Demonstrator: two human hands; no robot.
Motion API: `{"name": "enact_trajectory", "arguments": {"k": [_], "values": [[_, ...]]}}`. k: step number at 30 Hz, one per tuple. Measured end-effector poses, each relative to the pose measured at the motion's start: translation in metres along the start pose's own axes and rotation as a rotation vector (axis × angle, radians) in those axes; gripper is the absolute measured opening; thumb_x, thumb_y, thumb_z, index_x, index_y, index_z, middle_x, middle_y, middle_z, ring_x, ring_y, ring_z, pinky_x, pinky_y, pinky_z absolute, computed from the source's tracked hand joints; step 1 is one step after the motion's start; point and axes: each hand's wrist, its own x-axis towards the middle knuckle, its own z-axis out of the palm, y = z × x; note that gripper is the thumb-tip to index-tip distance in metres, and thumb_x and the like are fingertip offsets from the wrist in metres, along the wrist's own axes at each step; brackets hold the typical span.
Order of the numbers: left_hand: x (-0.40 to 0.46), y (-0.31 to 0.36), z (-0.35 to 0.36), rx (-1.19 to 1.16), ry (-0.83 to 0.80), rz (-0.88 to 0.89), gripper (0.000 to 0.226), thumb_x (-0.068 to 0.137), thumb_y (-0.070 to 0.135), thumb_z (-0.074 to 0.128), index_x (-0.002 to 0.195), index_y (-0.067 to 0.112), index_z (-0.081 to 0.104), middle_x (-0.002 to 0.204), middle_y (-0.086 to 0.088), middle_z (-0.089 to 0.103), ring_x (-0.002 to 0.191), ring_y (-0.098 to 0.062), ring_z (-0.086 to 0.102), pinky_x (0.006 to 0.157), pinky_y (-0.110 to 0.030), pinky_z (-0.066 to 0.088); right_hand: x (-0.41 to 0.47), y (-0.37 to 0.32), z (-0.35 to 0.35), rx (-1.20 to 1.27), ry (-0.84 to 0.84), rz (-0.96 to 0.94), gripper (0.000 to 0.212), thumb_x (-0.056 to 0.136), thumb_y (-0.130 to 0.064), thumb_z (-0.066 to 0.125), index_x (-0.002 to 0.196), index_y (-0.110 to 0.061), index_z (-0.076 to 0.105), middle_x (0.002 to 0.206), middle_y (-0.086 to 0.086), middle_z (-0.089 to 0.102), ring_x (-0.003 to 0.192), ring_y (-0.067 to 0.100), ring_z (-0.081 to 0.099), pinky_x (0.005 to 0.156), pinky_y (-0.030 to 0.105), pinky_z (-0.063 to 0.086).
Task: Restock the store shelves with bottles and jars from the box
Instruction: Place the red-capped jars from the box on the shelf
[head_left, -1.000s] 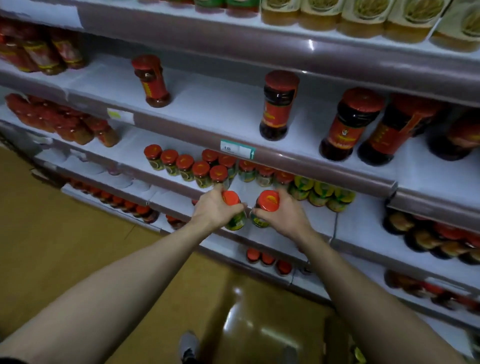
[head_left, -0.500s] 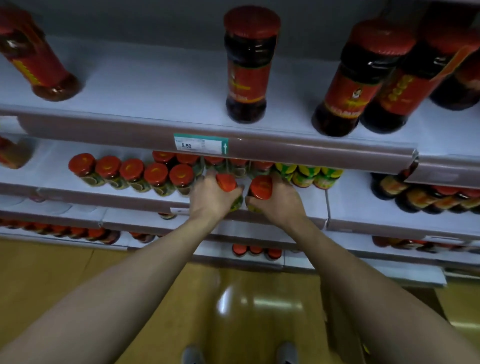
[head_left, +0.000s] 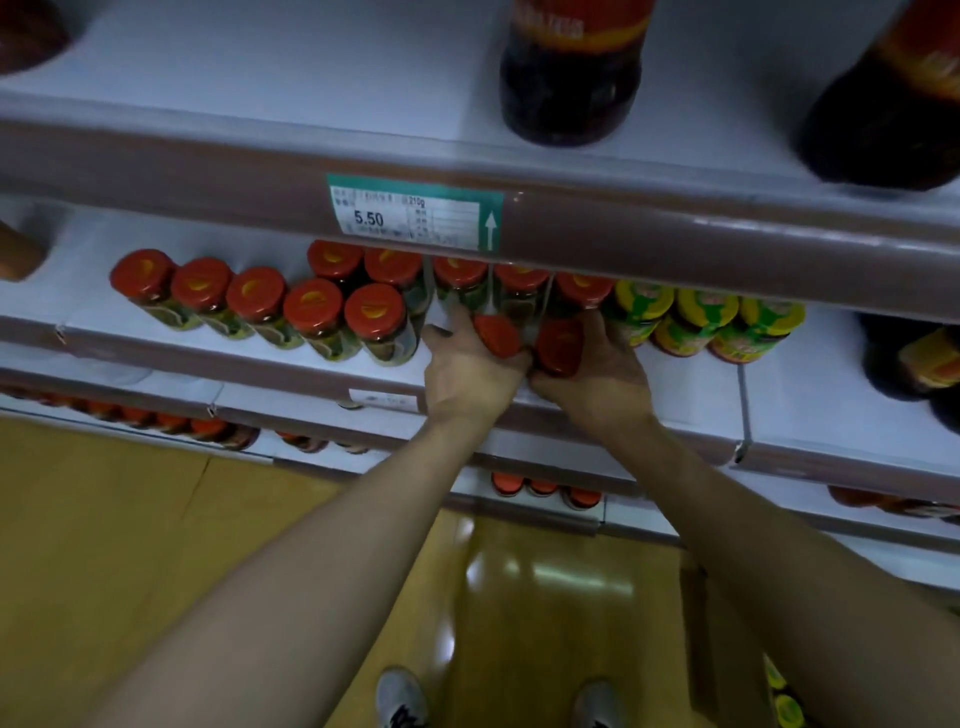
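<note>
My left hand (head_left: 470, 371) grips a small red-lidded jar (head_left: 496, 335) and my right hand (head_left: 597, 376) grips a second one (head_left: 558, 345). Both jars are side by side over the white middle shelf (head_left: 691, 384), just in front of the back row of red-lidded jars (head_left: 460, 275). A row of the same jars (head_left: 317, 312) stands to the left. The jars' bodies are mostly hidden by my fingers, so I cannot tell whether they touch the shelf.
Yellow-and-green-lidded jars (head_left: 704, 319) stand right of my hands. Tall dark sauce jars (head_left: 569, 73) sit on the shelf above, whose front rail carries a 5.50 price tag (head_left: 413, 213). A cardboard box (head_left: 727, 670) shows at the lower right, over the yellow floor.
Both hands have pushed the two jars further in over the middle shelf, toward the back row. The camera has moved closer to the shelves.
</note>
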Motion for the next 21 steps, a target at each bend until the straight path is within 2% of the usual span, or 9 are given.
{"name": "enact_trajectory", "arguments": {"k": [4,7,9,11,13,17,21], "values": [[0.004,-0.005,-0.004,-0.023,-0.100,-0.047,0.084,0.076,0.041,0.082,0.143,0.019,0.037,0.143,-0.017,0.032,0.109,-0.043,0.060,0.092,-0.042,0.054,0.001,0.001,0.002,0.006,0.001,-0.005,0.102,0.068,-0.062,0.080,0.152,-0.028,0.033,0.150,0.008,0.046,0.135,0.035,0.048,0.109,0.046,0.047],[0.007,-0.012,-0.008,-0.093,-0.183,-0.025,0.082,0.079,0.032,0.082,0.145,0.021,0.035,0.135,-0.009,0.030,0.101,-0.027,0.050,0.088,-0.029,0.048,-0.001,0.000,0.001,0.023,-0.002,0.003,0.105,0.061,-0.065,0.073,0.151,-0.026,0.036,0.149,0.008,0.046,0.135,0.034,0.048,0.108,0.047,0.047],[0.007,-0.020,-0.010,-0.091,-0.206,0.041,0.081,0.079,0.030,0.084,0.145,0.025,0.037,0.128,-0.005,0.037,0.099,-0.021,0.048,0.087,-0.026,0.045,-0.002,0.000,0.003,0.035,0.011,0.000,0.103,0.063,-0.062,0.077,0.150,-0.027,0.036,0.148,0.008,0.047,0.134,0.034,0.048,0.107,0.047,0.048],[0.006,-0.028,-0.011,-0.080,-0.163,0.109,0.078,0.074,0.034,0.088,0.138,0.027,0.045,0.124,-0.006,0.053,0.103,-0.024,0.059,0.088,-0.031,0.051,-0.001,0.002,0.005,0.027,0.016,0.007,0.101,0.066,-0.057,0.082,0.151,-0.028,0.035,0.148,0.009,0.046,0.133,0.035,0.049,0.107,0.048,0.049],[0.004,-0.033,-0.009,-0.090,-0.106,0.137,0.075,0.070,0.035,0.091,0.132,0.023,0.050,0.120,-0.008,0.061,0.104,-0.026,0.064,0.089,-0.036,0.055,0.000,0.002,0.007,0.010,0.000,0.004,0.103,0.066,-0.052,0.085,0.152,-0.028,0.032,0.149,0.011,0.042,0.133,0.038,0.048,0.106,0.049,0.050],[0.004,-0.032,-0.009,-0.169,-0.027,0.104,0.068,0.071,0.026,0.093,0.120,0.019,0.046,0.112,-0.003,0.065,0.098,-0.023,0.064,0.080,-0.034,0.053,-0.002,-0.006,0.011,-0.027,-0.057,-0.037,0.104,0.069,-0.037,0.087,0.154,-0.028,0.027,0.149,0.017,0.032,0.130,0.045,0.047,0.106,0.052,0.050],[0.000,-0.041,-0.007,-0.232,0.039,0.079,0.066,0.074,0.019,0.091,0.123,0.017,0.047,0.112,-0.004,0.066,0.102,-0.026,0.066,0.081,-0.030,0.048,-0.005,-0.015,0.018,0.007,-0.055,-0.074,0.098,0.071,-0.033,0.085,0.151,-0.016,0.030,0.142,0.019,0.045,0.127,0.044,0.050,0.102,0.051,0.051]]}}
